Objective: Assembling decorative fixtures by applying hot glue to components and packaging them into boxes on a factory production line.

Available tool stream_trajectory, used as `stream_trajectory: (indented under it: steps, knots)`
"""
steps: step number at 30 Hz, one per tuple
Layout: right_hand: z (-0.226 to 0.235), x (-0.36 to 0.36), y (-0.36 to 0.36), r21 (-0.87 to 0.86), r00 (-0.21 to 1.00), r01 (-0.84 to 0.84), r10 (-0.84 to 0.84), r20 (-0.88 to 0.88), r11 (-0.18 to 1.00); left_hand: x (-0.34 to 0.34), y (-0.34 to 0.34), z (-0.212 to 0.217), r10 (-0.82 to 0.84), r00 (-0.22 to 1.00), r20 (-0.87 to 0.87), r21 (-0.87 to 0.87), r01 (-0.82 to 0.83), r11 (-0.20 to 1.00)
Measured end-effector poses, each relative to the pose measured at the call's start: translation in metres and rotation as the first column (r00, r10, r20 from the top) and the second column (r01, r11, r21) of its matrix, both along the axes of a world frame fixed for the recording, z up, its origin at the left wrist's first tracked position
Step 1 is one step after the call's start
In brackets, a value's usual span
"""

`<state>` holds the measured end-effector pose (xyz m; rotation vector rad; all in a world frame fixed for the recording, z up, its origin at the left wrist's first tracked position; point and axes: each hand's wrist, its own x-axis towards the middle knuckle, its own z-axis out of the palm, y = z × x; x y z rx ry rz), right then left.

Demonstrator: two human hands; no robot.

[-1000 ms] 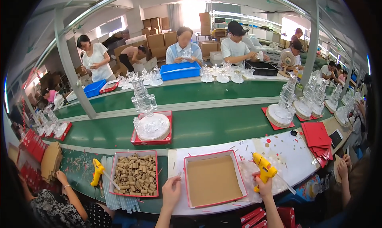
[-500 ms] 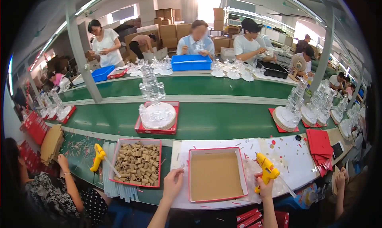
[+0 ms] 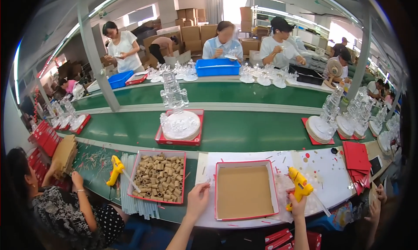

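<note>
My right hand (image 3: 298, 204) grips the handle of a yellow hot glue gun (image 3: 300, 184), its nozzle pointing up and away, a translucent glue stick (image 3: 321, 206) trailing from its back. My left hand (image 3: 198, 201) is closed in a pinch beside the left edge of a shallow box (image 3: 278, 193); whatever the fingertips hold is too small to make out. Between my hands the box lies flat, red-rimmed and white-walled with a brown cardboard bottom.
To the left, a box (image 3: 184, 180) holds short cardboard tubes, beside another yellow glue gun (image 3: 115, 170) and glue sticks (image 3: 135, 207). Red cards (image 3: 353, 159) lie right. A clear plastic tower (image 3: 175, 95) stands on the green conveyor (image 3: 244, 130). People work on both sides and opposite.
The whole view has shifted, so the bench appears farther right. My hands keep much the same place beside the box. Across the conveyor, the person in white has moved their hands apart.
</note>
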<state>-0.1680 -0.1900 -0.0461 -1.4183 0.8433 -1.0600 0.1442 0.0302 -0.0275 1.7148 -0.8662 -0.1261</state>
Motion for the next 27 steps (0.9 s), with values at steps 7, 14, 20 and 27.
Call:
stream_trajectory:
  steps: [7,14,20,27]
  knots:
    - [0.004,-0.004,0.001,-0.017,1.000,-0.025,0.025,-0.016,1.000,-0.002,-0.002,0.002,-0.028,0.999,0.015,-0.042,0.029,0.999]
    - [0.003,0.005,-0.002,0.011,1.000,-0.010,0.010,-0.009,1.000,0.003,-0.002,-0.003,-0.014,1.000,-0.003,-0.006,0.014,1.000]
    - [0.010,-0.001,0.000,-0.007,1.000,0.001,-0.001,-0.017,1.000,-0.002,-0.008,0.000,-0.028,1.000,-0.001,-0.026,0.028,0.999]
    - [-0.017,0.000,-0.006,-0.063,0.997,-0.011,0.006,-0.072,0.998,0.003,0.005,-0.016,0.036,0.999,0.032,-0.034,-0.035,0.999]
